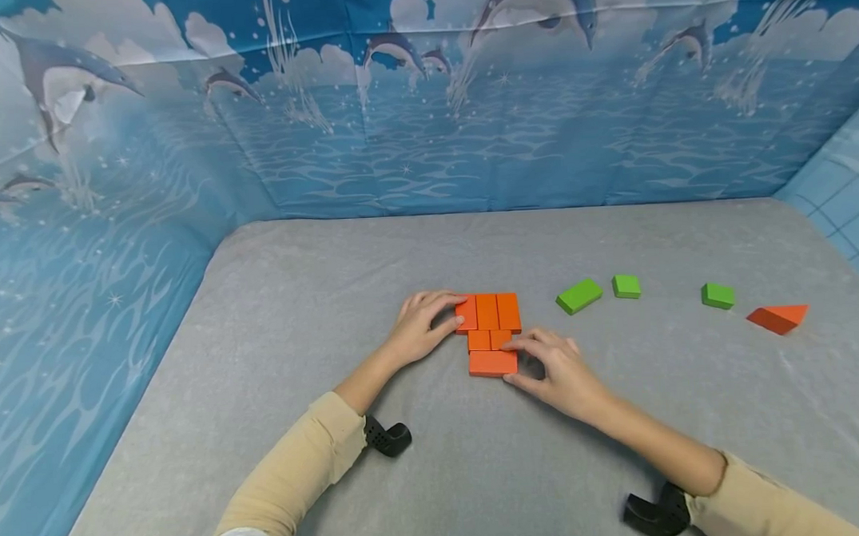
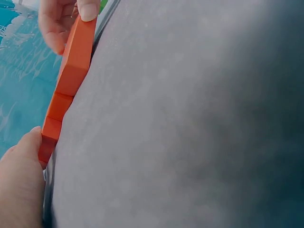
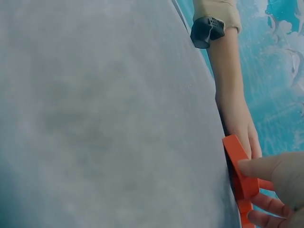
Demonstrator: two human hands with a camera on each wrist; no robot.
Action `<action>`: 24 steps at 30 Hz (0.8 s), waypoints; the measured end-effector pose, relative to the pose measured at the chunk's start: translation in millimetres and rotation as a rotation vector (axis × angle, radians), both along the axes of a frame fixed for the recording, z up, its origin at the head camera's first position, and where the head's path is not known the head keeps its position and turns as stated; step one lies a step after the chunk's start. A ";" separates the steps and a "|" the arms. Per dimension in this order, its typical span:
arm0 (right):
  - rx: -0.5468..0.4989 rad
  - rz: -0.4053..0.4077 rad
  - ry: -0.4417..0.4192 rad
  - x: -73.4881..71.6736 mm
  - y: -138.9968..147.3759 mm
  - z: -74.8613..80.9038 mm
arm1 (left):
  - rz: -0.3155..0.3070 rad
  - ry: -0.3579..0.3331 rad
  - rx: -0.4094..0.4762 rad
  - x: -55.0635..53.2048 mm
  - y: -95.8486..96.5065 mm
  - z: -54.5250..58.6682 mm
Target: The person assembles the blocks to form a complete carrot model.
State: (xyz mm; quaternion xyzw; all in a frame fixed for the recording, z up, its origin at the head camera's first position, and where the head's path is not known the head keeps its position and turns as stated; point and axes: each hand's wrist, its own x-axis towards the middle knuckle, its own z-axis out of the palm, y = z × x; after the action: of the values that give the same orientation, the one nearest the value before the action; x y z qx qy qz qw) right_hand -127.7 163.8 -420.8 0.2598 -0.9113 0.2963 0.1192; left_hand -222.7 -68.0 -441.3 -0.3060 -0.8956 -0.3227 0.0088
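Orange blocks lie joined flat on the grey cloth. Three upright oblongs [image 1: 487, 312] make the far row, two small blocks [image 1: 479, 341] the middle, and one crosswise oblong block [image 1: 491, 364] the near end. My left hand [image 1: 419, 326] holds the leftmost block [image 1: 464, 314] of the far row, index finger at its far edge and thumb at its near left corner. With my right hand [image 1: 559, 370] I pinch the crosswise block's right end. In the right wrist view, the thumb presses that block's near face [image 3: 241, 166], with the other fingers behind it.
To the right lie a long green block [image 1: 579, 296], two smaller green blocks [image 1: 626, 286] and an orange triangular block [image 1: 779, 318]. Black wrist mounts [image 1: 388, 438] hang under both forearms. A blue dolphin-print curtain [image 1: 425, 156] stands behind the grey cloth [image 1: 315, 289].
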 end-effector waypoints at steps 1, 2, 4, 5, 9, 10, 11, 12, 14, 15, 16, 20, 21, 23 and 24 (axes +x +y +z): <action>0.001 -0.005 0.006 -0.2 -0.4 -0.3 | -0.001 0.001 0.002 0.0 0.0 0.0; 0.002 -0.010 0.012 -0.3 -0.9 -0.6 | -0.001 0.002 0.003 -0.1 0.0 0.0; 0.001 -0.017 0.019 -0.5 -1.7 -1.2 | -0.002 0.002 0.002 -0.3 0.0 -0.1; 0.001 -0.021 0.021 -0.5 -2.0 -1.8 | -0.002 0.003 0.001 -0.5 0.0 -0.3; 0.004 -0.036 0.020 -0.7 -3.5 -4.3 | -0.004 0.003 0.002 -0.8 -0.2 -1.0; 0.005 -0.040 0.020 -0.7 -3.8 -4.9 | -0.004 0.003 0.003 -0.9 -0.3 -1.2; 0.006 -0.042 0.021 -0.7 -4.1 -5.4 | -0.004 0.003 0.004 -0.8 -0.3 -1.2; 0.005 -0.043 0.023 -0.7 -4.4 -5.9 | -0.003 0.004 0.006 -0.8 -0.3 -1.2; 0.001 -0.046 0.030 -0.8 -4.8 -6.6 | -0.003 0.005 0.007 -0.9 -0.4 -1.5; -0.003 -0.046 0.032 -0.9 -5.0 -6.9 | -0.002 0.006 0.008 -0.9 -0.5 -1.6; -0.005 -0.047 0.036 -0.9 -5.1 -7.2 | -0.002 0.006 0.007 -0.9 -0.5 -1.6; -0.006 -0.053 0.037 -1.4 -5.6 -8.2 | -0.001 0.007 0.001 -1.2 -0.4 -1.9; -0.004 -0.056 0.037 -1.4 -5.7 -8.3 | -0.001 0.007 0.001 -1.2 -0.4 -2.0; 0.001 -0.061 0.038 -1.3 -5.9 -8.5 | -0.002 0.007 -0.002 -1.3 -0.3 -2.2; 0.004 -0.064 0.039 -1.2 -6.0 -8.6 | -0.002 0.007 -0.002 -1.3 -0.4 -2.3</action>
State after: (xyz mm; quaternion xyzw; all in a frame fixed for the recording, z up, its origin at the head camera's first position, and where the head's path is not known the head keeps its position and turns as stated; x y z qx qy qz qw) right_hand -129.0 157.8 -429.4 0.2365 -0.9172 0.2855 0.1460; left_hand -224.0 -68.4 -443.7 -0.3080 -0.8956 -0.3208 0.0116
